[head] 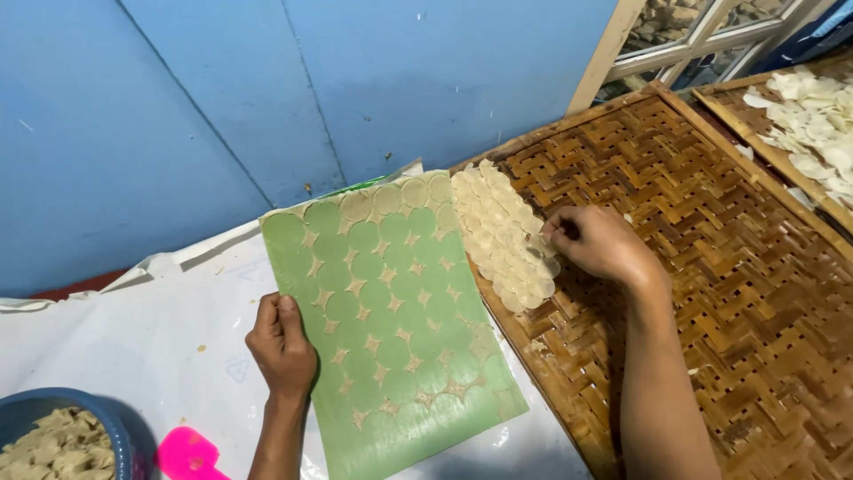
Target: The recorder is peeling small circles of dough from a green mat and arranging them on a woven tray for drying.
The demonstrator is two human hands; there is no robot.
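The person's left hand (283, 345) is pressing flat, fingers closed together, on the left edge of a green rectangular plastic sheet (391, 356) lying on a white cloth-covered table (133, 338). The right hand (597, 242) is pinching a thin, pale dough disc (539, 251) between fingertips, setting it onto overlapping rows of round dough discs (498, 236) at the near corner of a brown woven bamboo tray (711, 267). Most of the sheet is showing only star-shaped dough scraps (371, 342) between empty circles; a few discs are remaining along its far edge (400, 196), so the transfer appears nearly finished. Most of the tray is lying bare.
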